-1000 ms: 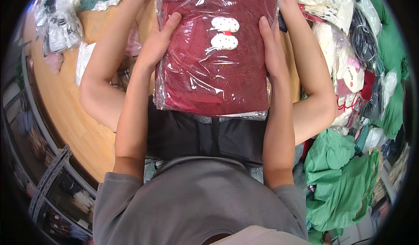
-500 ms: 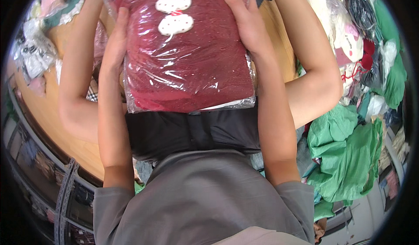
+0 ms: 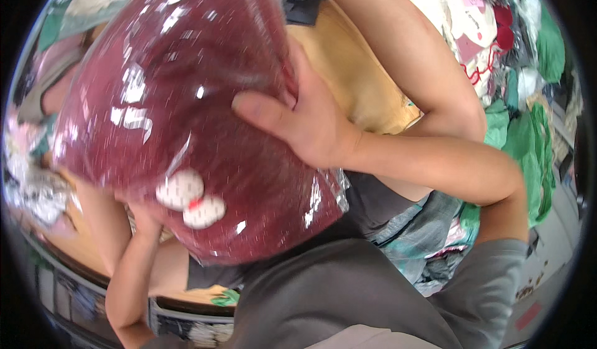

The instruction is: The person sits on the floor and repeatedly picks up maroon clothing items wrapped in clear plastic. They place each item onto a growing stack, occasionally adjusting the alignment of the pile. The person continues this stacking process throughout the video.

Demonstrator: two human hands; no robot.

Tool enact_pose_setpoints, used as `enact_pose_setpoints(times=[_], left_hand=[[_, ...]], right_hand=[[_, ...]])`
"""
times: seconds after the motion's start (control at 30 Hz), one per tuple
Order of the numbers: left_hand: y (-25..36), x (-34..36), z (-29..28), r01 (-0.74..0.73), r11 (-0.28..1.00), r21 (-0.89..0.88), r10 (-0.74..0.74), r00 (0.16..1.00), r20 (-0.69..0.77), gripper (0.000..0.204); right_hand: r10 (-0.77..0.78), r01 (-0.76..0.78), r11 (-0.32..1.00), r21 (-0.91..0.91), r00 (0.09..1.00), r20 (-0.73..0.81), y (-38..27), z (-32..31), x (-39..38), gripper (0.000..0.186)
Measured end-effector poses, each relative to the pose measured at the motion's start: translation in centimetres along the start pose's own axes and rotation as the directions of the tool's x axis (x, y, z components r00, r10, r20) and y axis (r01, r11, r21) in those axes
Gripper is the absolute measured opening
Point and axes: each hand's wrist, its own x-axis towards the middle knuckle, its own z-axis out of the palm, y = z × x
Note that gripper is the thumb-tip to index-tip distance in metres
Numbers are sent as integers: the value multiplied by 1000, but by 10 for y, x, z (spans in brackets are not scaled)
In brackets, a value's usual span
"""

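Maroon knitwear in a clear plastic bag [image 3: 186, 119] fills the view, raised above the wooden bench [image 3: 354, 75]. Right hand [image 3: 305, 122] clamps its right edge, thumb pressed on top; left hand [image 3: 144, 224] props it underneath, its grip hidden.

One bagged dark red garment [image 3: 205, 119] fills most of the view, sealed in one clear plastic bag, with two small white oval patches [image 3: 189, 198] on its front. Two hands of the wearer hold it: one right hand [image 3: 305, 122] on its near face and one left hand [image 3: 144, 224] under its lower edge. Two more bare arms [image 3: 410, 50] of another person show behind. One wooden worktop [image 3: 348, 75] lies beneath. Heaps of green and pale clothes at the right are too jumbled to count.
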Motion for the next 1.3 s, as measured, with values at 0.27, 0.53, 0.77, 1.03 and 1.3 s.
enact_pose_setpoints(times=[0.27,0.53,0.77,1.03,1.3], left_hand=[[16,5,33,104,994,-22,-98,979,181,73],[35,-11,34,56,997,-48,-41,962,269,72],[77,1,20,296,941,-162,-157,809,566,100],[111,1,20,266,960,86,-259,729,634,109],[91,-1,19,384,921,-71,-256,731,633,95]], right_hand=[[101,-103,930,-353,995,-22,19,-16,2,128],[-2,5,852,-523,1000,7,25,-18,0,114],[-27,-1,889,-458,998,-55,5,-7,-1,127],[231,-199,758,-622,973,-29,-7,-20,5,112],[114,-87,893,-443,993,34,16,-23,8,113]])
